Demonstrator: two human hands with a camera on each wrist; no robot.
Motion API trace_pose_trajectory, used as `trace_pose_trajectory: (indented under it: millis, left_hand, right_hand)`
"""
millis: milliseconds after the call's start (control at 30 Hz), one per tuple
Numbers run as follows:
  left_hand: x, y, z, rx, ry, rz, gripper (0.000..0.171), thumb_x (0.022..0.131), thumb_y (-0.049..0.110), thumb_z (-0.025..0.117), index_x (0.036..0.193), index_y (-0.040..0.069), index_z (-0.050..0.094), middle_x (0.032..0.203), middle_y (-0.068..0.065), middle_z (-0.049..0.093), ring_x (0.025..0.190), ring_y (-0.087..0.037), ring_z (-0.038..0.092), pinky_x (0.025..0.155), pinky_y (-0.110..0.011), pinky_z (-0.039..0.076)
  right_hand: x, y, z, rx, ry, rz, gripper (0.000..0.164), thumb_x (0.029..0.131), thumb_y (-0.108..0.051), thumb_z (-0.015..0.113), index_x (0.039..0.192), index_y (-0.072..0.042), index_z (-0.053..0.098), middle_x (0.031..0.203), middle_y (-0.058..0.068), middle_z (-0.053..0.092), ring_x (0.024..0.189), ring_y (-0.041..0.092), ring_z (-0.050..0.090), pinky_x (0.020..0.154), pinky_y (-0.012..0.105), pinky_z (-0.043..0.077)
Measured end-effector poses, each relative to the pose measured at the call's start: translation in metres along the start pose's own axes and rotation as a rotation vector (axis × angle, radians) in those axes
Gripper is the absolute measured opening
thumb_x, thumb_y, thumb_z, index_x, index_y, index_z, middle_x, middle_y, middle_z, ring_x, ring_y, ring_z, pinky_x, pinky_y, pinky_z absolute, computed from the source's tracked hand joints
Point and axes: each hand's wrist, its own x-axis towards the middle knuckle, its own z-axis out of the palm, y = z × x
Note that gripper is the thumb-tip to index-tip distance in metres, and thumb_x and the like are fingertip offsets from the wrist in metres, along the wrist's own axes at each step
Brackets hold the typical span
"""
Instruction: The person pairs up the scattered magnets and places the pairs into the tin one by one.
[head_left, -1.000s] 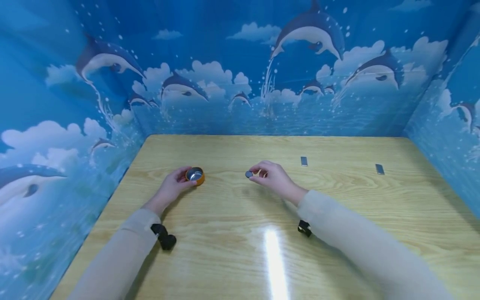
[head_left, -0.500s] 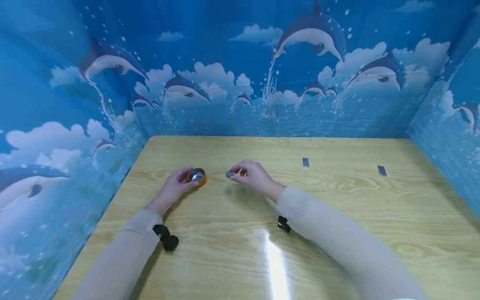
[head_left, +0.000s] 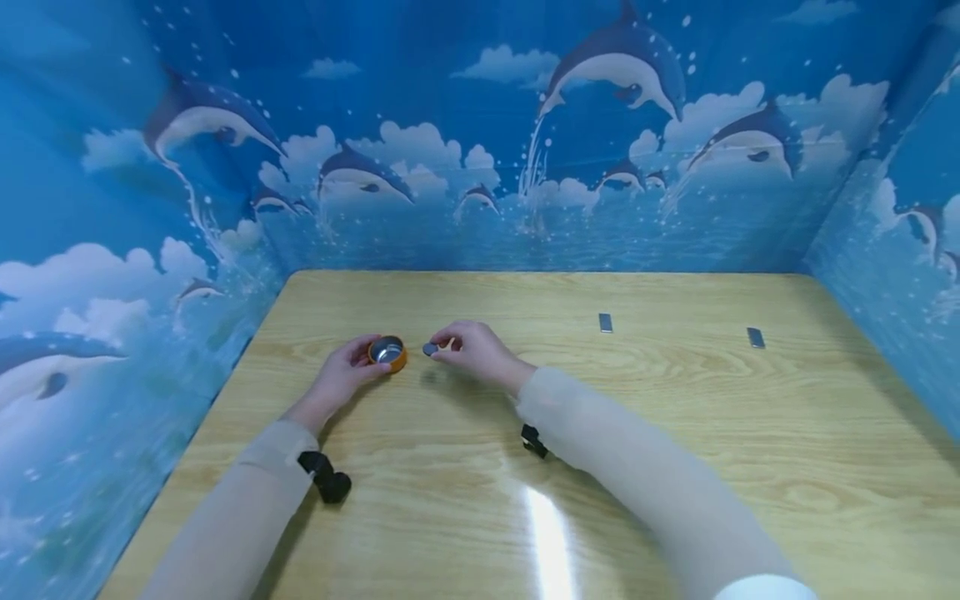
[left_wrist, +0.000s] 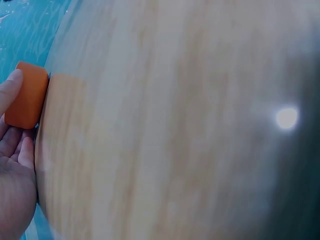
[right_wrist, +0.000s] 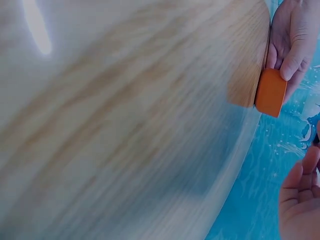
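Observation:
In the head view my left hand (head_left: 339,382) grips a small round orange bowl (head_left: 401,362) with a shiny metal inside, its mouth facing up. The thumb lies along the bowl's near side, and the left wrist view shows the orange wall (left_wrist: 34,97) standing on the table. Just right of the bowl, my right hand (head_left: 474,353) pinches a small dark grey disc (head_left: 430,349) between thumb and fingers. A gap separates disc and bowl. A shadow beneath the disc shows it off the tabletop. In the right wrist view the disc is mostly cut off.
Two small grey rectangular pieces lie flat on the wooden table (head_left: 465,483): one plate (head_left: 605,322) right of centre, another plate (head_left: 755,337) farther right. A blue dolphin-print curtain (head_left: 450,225) walls the table at the back and sides.
My right hand has moved left with the grey disc, from mid-table to close beside the bowl. The left hand and bowl have stayed in place.

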Motion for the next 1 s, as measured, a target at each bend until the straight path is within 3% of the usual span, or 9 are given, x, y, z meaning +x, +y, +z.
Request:
trace_pose_trajectory:
  millis: [300, 600, 1000]
  left_hand:
    - [0.0, 0.0, -0.002, 0.014, 0.016, 0.0, 0.064, 0.088, 0.022, 0.066, 0.142, 0.004, 0.035, 0.143, -0.019, 0.036, 0.13, -0.033, 0.036, 0.106, -0.044, 0.031]
    - [0.002, -0.003, 0.0, -0.021, 0.006, 0.01, 0.065, 0.087, 0.023, 0.067, 0.142, 0.004, 0.036, 0.142, -0.019, 0.038, 0.129, -0.031, 0.037, 0.105, -0.042, 0.033]
    - [-0.002, 0.004, 0.003, -0.051, -0.005, 0.006, 0.064, 0.09, 0.018, 0.063, 0.143, 0.002, 0.032, 0.143, -0.022, 0.035, 0.131, -0.032, 0.034, 0.106, -0.042, 0.032]
  right_hand:
    - [0.022, -0.006, 0.016, 0.017, -0.04, 0.01, 0.023, 0.087, -0.018, 0.068, 0.107, -0.007, 0.069, 0.093, 0.0, 0.064, 0.079, 0.009, 0.056, 0.067, 0.019, 0.048]
    - [0.04, -0.016, 0.032, -0.043, -0.052, 0.062, 0.024, 0.088, -0.018, 0.067, 0.108, -0.007, 0.068, 0.095, 0.001, 0.065, 0.082, 0.009, 0.057, 0.069, 0.02, 0.047]
    - [0.049, -0.024, 0.044, -0.125, -0.04, 0.144, 0.024, 0.088, -0.017, 0.066, 0.109, -0.006, 0.068, 0.103, 0.004, 0.066, 0.09, 0.013, 0.058, 0.076, 0.021, 0.047]
